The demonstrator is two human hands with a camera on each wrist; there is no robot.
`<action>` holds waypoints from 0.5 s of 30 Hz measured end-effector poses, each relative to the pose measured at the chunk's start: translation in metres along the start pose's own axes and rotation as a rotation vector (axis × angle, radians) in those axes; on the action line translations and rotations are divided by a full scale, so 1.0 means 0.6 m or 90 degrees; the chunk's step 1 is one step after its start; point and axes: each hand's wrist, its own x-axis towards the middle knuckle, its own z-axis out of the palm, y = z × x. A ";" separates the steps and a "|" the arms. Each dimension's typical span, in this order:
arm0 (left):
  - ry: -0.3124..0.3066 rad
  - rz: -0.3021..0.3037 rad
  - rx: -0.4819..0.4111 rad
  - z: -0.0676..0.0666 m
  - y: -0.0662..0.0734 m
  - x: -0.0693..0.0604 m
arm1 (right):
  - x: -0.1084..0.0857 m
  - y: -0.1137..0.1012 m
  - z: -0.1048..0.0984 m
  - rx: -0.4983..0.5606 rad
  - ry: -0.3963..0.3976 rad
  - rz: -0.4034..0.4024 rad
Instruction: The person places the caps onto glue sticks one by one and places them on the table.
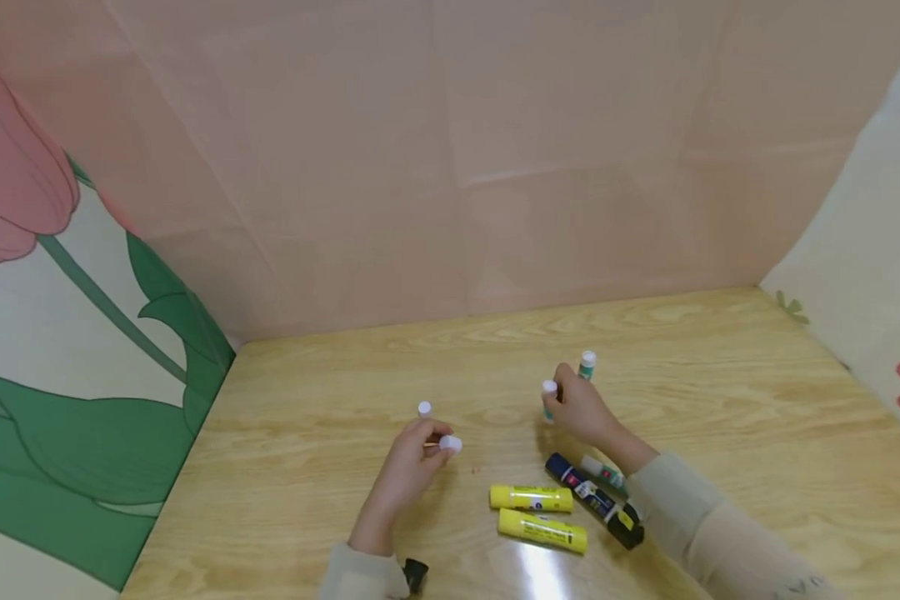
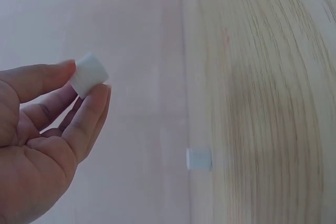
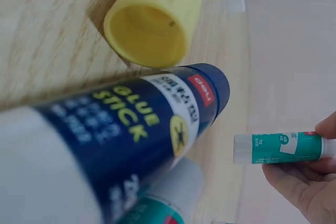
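My left hand (image 1: 407,471) pinches a small white cap (image 2: 89,75) between thumb and fingertips, raised above the table. A second white cap (image 1: 424,409) stands on the tabletop just beyond that hand. In my right hand (image 1: 588,417) is a small green-and-white glue stick (image 3: 286,148), held upright between thumb and fingers, its white top showing in the head view. Another green glue stick (image 1: 587,363) stands behind the right hand, its lower part hidden by it.
Two yellow glue sticks (image 1: 531,498) lie near the front. Right of them lies a dark blue glue stick (image 1: 588,493) beside a smaller green-and-white one (image 1: 606,474), partly under the right forearm. A black object (image 1: 415,575) sits by the left sleeve. A pink sheet (image 1: 450,167) hangs behind the wooden table (image 1: 307,392).
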 end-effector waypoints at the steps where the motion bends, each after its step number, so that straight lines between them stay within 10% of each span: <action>1: 0.000 0.000 -0.002 0.002 0.001 0.001 | -0.002 -0.001 0.000 0.001 0.001 0.000; 15: 0.024 -0.035 -0.016 0.014 0.002 -0.001 | -0.013 -0.014 0.013 0.010 0.009 0.019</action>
